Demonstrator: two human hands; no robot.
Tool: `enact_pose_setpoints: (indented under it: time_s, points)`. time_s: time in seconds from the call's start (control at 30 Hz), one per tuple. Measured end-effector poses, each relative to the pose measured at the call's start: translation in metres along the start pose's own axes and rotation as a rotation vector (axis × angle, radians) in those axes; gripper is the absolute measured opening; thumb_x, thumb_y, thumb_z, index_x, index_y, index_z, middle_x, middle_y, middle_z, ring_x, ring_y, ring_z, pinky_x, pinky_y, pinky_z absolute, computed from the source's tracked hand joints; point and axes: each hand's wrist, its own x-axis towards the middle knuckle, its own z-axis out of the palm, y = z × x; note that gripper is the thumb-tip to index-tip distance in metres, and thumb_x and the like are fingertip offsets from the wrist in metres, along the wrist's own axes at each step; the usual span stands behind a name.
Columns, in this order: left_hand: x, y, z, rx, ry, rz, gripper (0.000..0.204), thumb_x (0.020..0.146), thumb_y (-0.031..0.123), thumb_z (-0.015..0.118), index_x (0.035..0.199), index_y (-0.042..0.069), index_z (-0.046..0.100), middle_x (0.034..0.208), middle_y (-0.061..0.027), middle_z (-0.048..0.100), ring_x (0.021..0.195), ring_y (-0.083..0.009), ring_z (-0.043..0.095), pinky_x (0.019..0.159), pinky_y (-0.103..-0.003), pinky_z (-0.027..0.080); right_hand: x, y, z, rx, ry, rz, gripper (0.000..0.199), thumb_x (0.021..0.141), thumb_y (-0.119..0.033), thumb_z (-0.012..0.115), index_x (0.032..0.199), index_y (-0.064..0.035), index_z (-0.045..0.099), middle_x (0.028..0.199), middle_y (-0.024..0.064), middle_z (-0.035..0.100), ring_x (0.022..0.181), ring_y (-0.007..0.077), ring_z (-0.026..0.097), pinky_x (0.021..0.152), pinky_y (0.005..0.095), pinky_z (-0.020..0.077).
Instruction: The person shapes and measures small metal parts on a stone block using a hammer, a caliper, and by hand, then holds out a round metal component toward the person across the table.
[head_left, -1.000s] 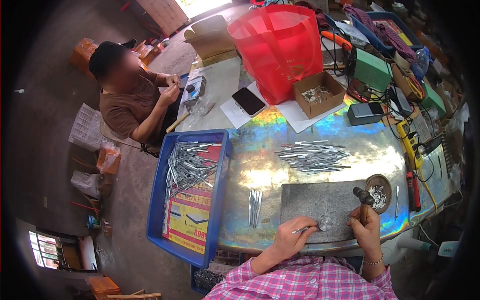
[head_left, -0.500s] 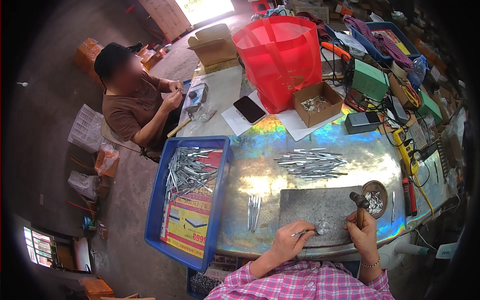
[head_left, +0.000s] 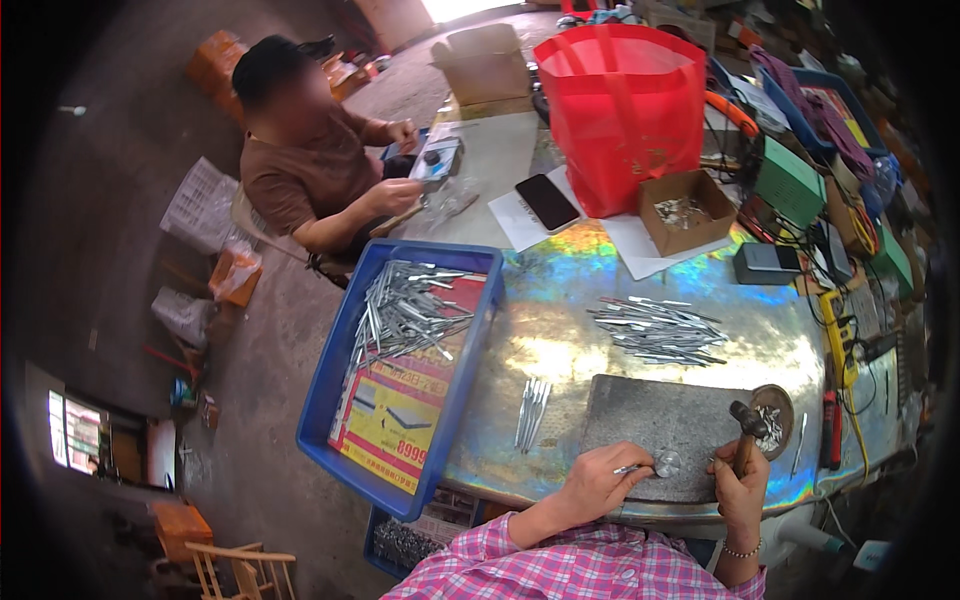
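Observation:
My left hand is closed on a slim metal rod, its tip at a small round metal block. The block sits on a dark grey slab near the table's front edge. In my right hand is a hammer, held by its wooden handle with the dark head up. A tiny light bit shows at my right thumb and finger, too small to make out. Beside the hammer head, a round bowl holds small silvery pieces.
A pile of slim metal rods lies beyond the slab, and several more rods lie left of it. A blue tray holds many rods. Farther back are a red bag, a phone and a cardboard box. A co-worker sits at left.
The whole view has shifted, so the table things sit farther right. My hands keep their holds at the slab. The co-worker's hands have moved apart, one now down by the table edge.

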Motion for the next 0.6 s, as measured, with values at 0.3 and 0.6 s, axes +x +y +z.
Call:
enact_pose_setpoints:
  time_s: [0.3, 0.6]
  points:
    - [-0.0075, -0.0006, -0.0044, -0.02, -0.016, 0.016, 0.01, 0.085, 0.012, 0.064, 0.091, 0.004, 0.06, 0.087, -0.0093, 0.062, 0.077, -0.0295, 0.062, 0.066, -0.036, 0.049, 0.0015, 0.0029, 0.0101, 0.002, 0.01, -0.096, 0.008, 0.08, 0.002, 0.057, 0.088, -0.0004, 0.054, 0.075, 0.0049, 0.06, 0.063, 0.0088, 0.056, 0.057, 0.0217, 0.0433]
    - [-0.0038, -0.0019, -0.0036, -0.028, -0.045, 0.041, 0.01, 0.085, 0.012, 0.063, 0.092, 0.005, 0.059, 0.089, -0.0083, 0.062, 0.08, -0.0293, 0.062, 0.067, -0.036, 0.049, 0.0036, 0.0064, 0.0079, 0.021, 0.049, -0.125, 0.007, 0.079, 0.002, 0.057, 0.085, -0.0007, 0.054, 0.07, 0.0037, 0.056, 0.059, 0.0084, 0.053, 0.054, 0.0219, 0.0417]
